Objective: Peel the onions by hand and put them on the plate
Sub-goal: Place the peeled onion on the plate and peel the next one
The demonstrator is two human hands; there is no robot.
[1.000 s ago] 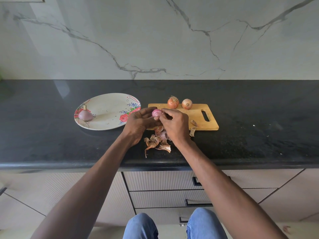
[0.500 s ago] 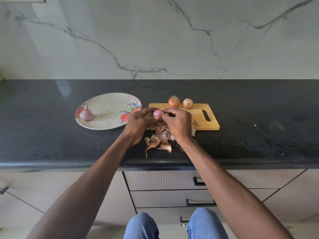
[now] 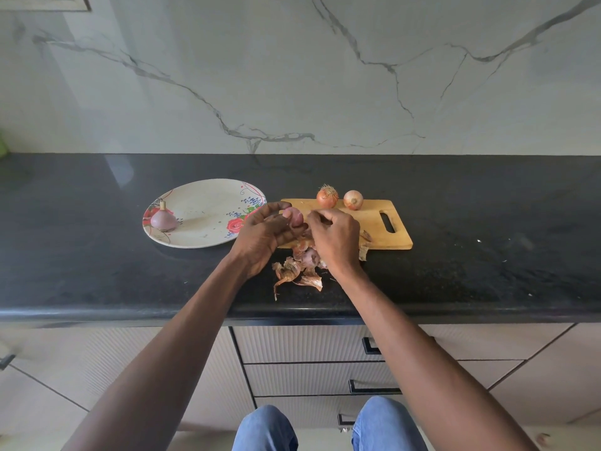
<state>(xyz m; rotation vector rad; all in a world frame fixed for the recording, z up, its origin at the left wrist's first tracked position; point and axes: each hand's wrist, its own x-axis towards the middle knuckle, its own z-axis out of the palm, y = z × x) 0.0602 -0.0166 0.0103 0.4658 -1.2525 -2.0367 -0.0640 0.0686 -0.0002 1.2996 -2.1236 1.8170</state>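
Much of the onion in hand [image 3: 294,217] was hidden: only a pinkish, partly peeled dome showed between the fingers, so its long axis could not be told. The left hand [image 3: 263,237] curled its fingers around it from the left, above the near left corner of the cutting board [image 3: 374,231]. The right hand [image 3: 335,237] sat just to its right with fingers bent in toward the onion; whether they pinched a strip of skin was hard to make out.

Four onions could be counted. One peeled onion [image 3: 163,219] lay on the left side of the flowered plate [image 3: 201,213], its stem tip pointing up and away. Two unpeeled onions stood at the board's far edge: the left one [image 3: 327,197] with its hairy root end up, the right one [image 3: 353,199] just beside it.

A heap of peels [image 3: 297,270] lay on the black worktop [image 3: 487,255] near the board, partly covered by the right wrist.
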